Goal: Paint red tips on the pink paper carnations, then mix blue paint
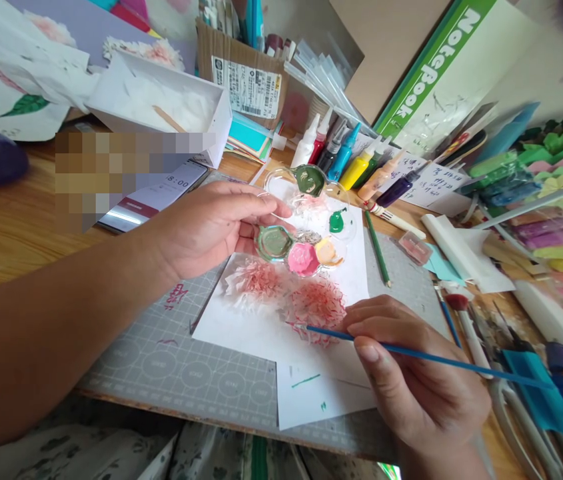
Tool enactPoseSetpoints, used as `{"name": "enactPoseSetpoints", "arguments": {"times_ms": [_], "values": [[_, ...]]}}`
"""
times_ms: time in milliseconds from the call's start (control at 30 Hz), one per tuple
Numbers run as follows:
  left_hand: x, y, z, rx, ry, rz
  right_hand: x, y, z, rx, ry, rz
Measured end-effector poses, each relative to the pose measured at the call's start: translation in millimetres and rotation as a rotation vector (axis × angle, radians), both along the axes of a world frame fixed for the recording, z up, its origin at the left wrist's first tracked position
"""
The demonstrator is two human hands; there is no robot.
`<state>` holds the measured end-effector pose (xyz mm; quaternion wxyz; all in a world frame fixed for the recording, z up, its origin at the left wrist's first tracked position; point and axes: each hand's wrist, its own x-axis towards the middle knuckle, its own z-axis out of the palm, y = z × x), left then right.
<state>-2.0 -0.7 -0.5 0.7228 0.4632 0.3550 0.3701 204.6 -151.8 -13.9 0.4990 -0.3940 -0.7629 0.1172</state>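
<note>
My left hand (226, 223) grips the edge of a clear flower-shaped paint palette (281, 179), holding it above a white sheet of paper (256, 333). Its wells carry dark green, bright green, grey-green, pink and pale orange paint. Between the fingers of my right hand (411, 373) is a thin blue paintbrush (436, 358), its tip at the near edge of a ruffled white flower with red-pink petal edges (317, 300). A second, paler pink flower (256, 283) lies to its left on the paper. Part of another pinkish flower shows through the palette.
A grey cutting mat (176, 360) lies under the paper. Several paint bottles (361, 167) line the back, near a green pencil (378, 250). Scissors (516, 420) lie at the right; a phone (156, 193) and an open white box (161, 100) are at the left.
</note>
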Motion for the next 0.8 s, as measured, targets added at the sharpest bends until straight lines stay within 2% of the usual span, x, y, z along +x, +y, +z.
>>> {"name": "enactPoseSetpoints", "arguments": {"times_ms": [800], "values": [[-0.9,-1.1,1.2,0.025,0.023,-0.006,-1.6,1.7,4.7,0.028,0.022,0.007]]}}
